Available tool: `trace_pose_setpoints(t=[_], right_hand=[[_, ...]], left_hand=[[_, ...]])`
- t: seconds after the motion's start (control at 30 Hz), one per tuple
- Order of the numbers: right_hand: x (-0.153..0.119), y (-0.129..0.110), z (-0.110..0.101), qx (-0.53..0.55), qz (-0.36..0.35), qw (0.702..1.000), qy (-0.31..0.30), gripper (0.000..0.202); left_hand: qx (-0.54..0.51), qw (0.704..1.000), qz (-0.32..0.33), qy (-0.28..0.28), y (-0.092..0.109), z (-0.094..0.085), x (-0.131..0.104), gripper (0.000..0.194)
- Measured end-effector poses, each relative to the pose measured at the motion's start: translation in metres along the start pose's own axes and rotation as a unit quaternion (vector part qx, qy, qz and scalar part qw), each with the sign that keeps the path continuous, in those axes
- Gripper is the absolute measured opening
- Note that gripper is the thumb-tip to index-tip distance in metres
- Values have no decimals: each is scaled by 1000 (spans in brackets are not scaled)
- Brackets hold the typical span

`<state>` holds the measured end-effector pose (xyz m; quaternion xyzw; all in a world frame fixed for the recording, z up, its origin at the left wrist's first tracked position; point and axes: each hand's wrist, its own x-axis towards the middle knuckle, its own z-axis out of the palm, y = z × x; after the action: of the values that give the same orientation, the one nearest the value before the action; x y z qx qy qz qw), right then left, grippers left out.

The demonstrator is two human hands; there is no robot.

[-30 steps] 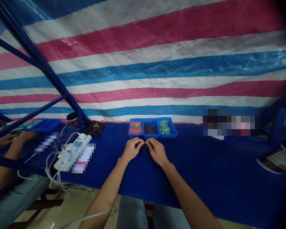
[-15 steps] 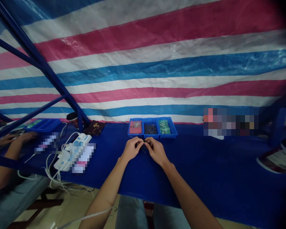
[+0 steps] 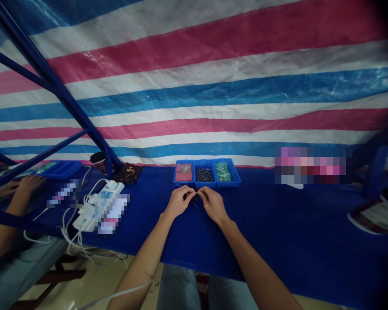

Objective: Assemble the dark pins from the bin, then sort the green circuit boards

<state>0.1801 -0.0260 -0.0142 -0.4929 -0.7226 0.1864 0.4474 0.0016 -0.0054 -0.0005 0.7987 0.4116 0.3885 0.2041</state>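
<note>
In the head view my left hand [image 3: 181, 200] and my right hand [image 3: 211, 204] meet over the table, just in front of three blue bins. Both are closed in a pinch, fingertips almost touching. Between and under them show thin dark pieces [image 3: 195, 199], too small to name. It is unclear which of these the fingers hold and which lie on the table. The left bin [image 3: 183, 182] has a pink-red piece in it. Thin dark sticks [image 3: 204, 175] fill the middle bin. Green printed pieces [image 3: 223, 171] lie in the right bin.
On the blue table [image 3: 278, 232], a white power strip [image 3: 111, 192] with tangled cords [image 3: 71, 232] lies to the left. Nearby are a brown packet [image 3: 129, 173] and a dark cup [image 3: 98, 159]. Another person's hand [image 3: 30, 185] is at far left. A round tub [image 3: 380, 213] stands right.
My right fingertips have shifted very slightly; both hands stay in the same place. At the far left, the other person's hand has moved a little to the left.
</note>
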Motion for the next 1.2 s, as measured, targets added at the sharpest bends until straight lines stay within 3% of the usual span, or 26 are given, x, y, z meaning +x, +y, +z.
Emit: trace_pose_setpoints(t=[0.17, 0.5, 0.9, 1.03, 1.2], right_hand=[[1, 1, -1, -12, 5, 1000, -8, 29], [1, 3, 2, 42, -10, 999, -1, 13], [1, 2, 0, -6, 3, 1000, -2, 29], [1, 4, 1, 31, 11, 999, 1, 16], [1, 4, 2, 47, -6, 999, 6, 14]], left_hand=[[0, 1000, -1, -2, 0, 0, 0, 23], [5, 1000, -2, 1, -1, -1, 0, 23], [4, 1000, -6, 1, 1, -1, 0, 22], [6, 1000, -9, 6, 0, -1, 0, 24], [4, 1000, -9, 1, 1, -2, 1, 24]])
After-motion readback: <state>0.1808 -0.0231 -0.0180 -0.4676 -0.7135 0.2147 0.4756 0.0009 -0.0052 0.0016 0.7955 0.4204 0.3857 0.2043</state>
